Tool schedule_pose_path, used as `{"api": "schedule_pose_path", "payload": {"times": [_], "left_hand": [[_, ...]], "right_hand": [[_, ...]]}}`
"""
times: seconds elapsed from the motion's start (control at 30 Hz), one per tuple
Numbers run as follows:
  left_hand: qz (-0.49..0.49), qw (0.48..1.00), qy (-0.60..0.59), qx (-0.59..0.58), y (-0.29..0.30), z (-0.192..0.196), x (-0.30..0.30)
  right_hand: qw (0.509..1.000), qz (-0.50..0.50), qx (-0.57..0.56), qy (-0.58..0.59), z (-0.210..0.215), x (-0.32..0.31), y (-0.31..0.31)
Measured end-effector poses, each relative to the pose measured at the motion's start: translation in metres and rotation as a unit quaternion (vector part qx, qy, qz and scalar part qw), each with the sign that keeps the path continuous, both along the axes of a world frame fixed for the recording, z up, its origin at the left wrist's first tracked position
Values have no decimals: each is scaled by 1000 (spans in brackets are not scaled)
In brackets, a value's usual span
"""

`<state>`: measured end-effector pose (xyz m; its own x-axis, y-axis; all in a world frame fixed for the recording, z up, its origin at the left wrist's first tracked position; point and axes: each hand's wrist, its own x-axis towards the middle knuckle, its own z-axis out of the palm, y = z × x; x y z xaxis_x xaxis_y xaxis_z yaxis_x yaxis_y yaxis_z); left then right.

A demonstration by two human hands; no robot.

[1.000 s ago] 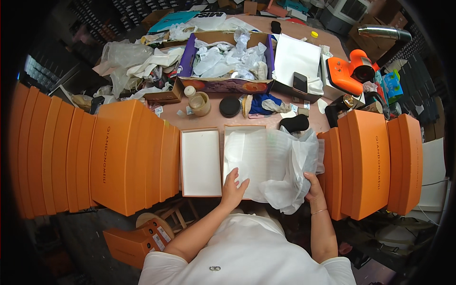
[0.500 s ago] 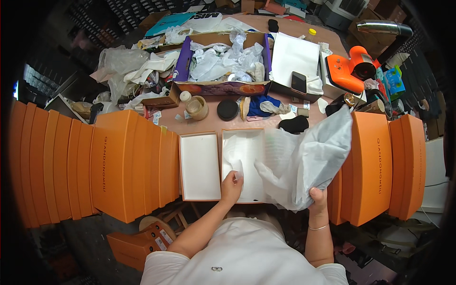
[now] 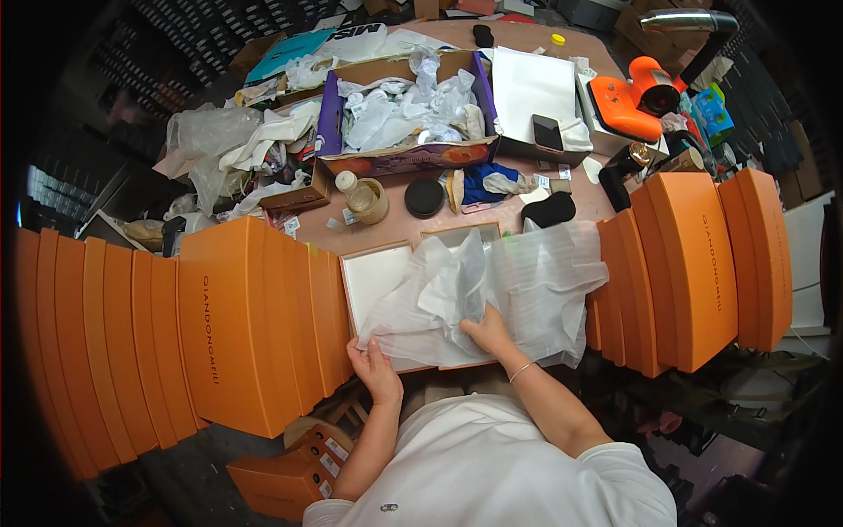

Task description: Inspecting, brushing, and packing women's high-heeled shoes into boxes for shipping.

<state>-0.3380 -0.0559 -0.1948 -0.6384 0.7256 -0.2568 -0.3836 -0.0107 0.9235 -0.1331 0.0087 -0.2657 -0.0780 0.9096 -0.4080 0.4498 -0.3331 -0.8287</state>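
Observation:
A translucent white packing sheet lies spread over an open orange-edged box and across the white lid or tray beside it. At the sheet's lower left corner, my left hand pinches its edge between thumb and fingers. My right hand presses in over the box, closed on the lower end of a crumpled greyish-white bag lying on the sheet. Whatever the bag contains is hidden, and the sheet covers most of the box.
Rows of upright orange boxes stand left and right. Behind are a purple carton of crumpled paper, a jar, a round black lid, a black cloth piece, a phone and an orange device.
The bag has come down from the right onto the boxes with my right hand. The sheet now spreads left over the lid, and my left hand has moved left to its edge.

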Motion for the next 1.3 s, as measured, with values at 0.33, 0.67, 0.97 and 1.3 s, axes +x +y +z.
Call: {"api": "schedule_pose_path", "payload": {"times": [0.33, 0.67, 0.97, 1.3], "left_hand": [[-81, 993, 85, 24, -6, 24, -19], [-497, 833, 213, 117, -3, 46, 51], [-379, 613, 688, 90, 63, -8, 41], [-588, 505, 631, -7, 110, -58, 86]], "right_hand": [[978, 146, 60, -138, 1, -10, 6], [959, 104, 245, -99, -88, -36, -24], [896, -187, 270, -298, 109, 123, -43], [957, -101, 262, -77, 146, 137, -72]]}}
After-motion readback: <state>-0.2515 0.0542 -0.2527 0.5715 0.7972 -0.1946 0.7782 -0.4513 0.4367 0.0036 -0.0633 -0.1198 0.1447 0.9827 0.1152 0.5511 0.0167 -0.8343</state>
